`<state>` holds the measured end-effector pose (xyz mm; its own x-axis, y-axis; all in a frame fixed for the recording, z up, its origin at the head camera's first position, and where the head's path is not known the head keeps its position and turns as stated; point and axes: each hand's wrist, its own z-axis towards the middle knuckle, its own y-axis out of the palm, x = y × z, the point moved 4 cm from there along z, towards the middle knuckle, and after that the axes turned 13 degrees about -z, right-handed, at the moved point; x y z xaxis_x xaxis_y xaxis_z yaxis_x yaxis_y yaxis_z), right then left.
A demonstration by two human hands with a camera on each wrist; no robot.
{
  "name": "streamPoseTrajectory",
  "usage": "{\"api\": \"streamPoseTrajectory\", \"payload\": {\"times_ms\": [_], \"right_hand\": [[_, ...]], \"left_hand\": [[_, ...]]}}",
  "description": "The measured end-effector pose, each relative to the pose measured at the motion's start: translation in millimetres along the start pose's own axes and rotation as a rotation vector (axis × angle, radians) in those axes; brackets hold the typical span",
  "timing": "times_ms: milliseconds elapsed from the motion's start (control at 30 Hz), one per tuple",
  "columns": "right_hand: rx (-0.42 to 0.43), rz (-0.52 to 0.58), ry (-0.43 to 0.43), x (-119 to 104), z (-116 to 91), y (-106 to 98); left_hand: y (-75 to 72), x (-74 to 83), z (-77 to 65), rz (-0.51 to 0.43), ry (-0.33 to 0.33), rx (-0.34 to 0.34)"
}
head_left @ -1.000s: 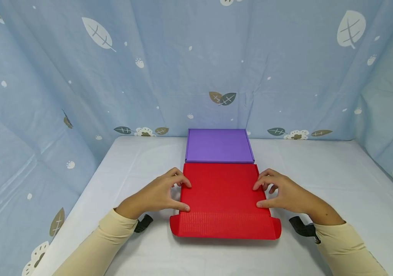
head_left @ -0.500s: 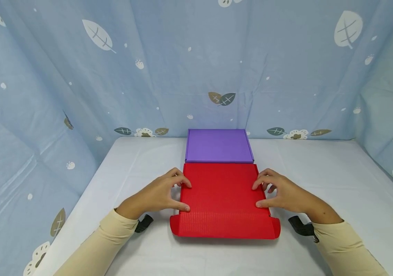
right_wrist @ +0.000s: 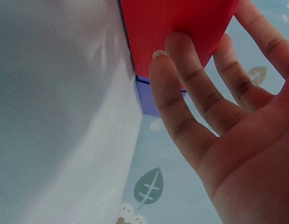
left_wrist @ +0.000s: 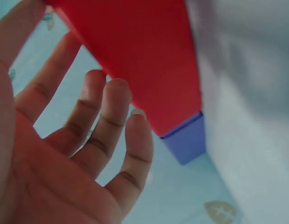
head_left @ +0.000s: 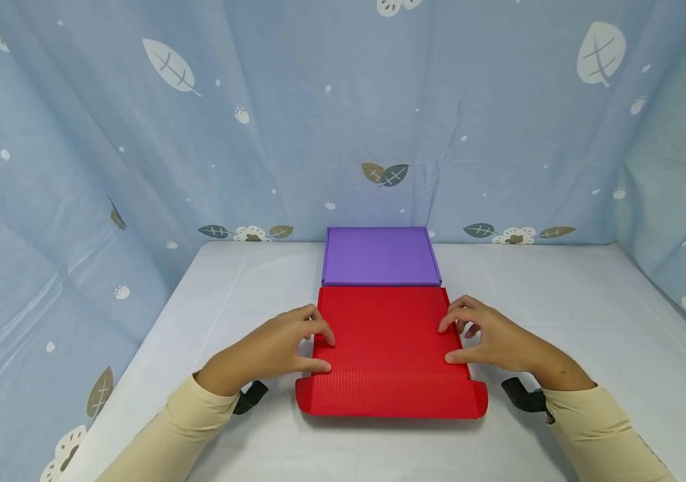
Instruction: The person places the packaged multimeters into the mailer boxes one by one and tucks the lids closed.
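A flat red cardboard box (head_left: pixel 388 331) lies on the table, its front flap (head_left: pixel 391 395) sticking out towards me with a rounded ear at each end. At its left edge, my left hand (head_left: pixel 285 345) rests thumb and forefinger on the red top; the left wrist view shows the other fingers (left_wrist: pixel 117 100) loosely bent beside the side wall. My right hand (head_left: pixel 490 335) lies likewise at the right edge, thumb and forefinger on the top. In the right wrist view, its lower fingers (right_wrist: pixel 181 88) extend along the red side. Neither hand curls round the box.
Directly behind the red box, a closed purple box (head_left: pixel 382 256) reaches to the table's back edge. A white cloth covers the table (head_left: pixel 536 288). Blue patterned curtains (head_left: pixel 295 120) hang behind and at both sides. Black wrist devices (head_left: pixel 524 396) hang below the sleeves.
My left hand's forefinger has slid a little towards me along the box's left edge. The right hand and both boxes stay nearly where they were; the head view has shifted slightly.
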<state>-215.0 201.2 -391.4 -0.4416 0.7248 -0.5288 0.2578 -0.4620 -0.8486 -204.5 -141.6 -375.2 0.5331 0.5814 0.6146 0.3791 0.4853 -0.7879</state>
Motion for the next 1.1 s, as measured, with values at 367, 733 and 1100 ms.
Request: {"api": "streamPoseTrajectory", "payload": {"times_ms": [367, 733, 1100], "right_hand": [[0.007, -0.005, -0.013, -1, 0, 0], [0.014, -0.013, -0.02, -1, 0, 1], [0.004, -0.019, -0.019, -1, 0, 1]], "left_hand": [[10.7, 30.2, -5.4, 0.166, 0.159, -0.028], [22.3, 41.7, -8.4, 0.227, 0.152, -0.065], [30.2, 45.1, -19.9, 0.395, 0.157, -0.08]]}}
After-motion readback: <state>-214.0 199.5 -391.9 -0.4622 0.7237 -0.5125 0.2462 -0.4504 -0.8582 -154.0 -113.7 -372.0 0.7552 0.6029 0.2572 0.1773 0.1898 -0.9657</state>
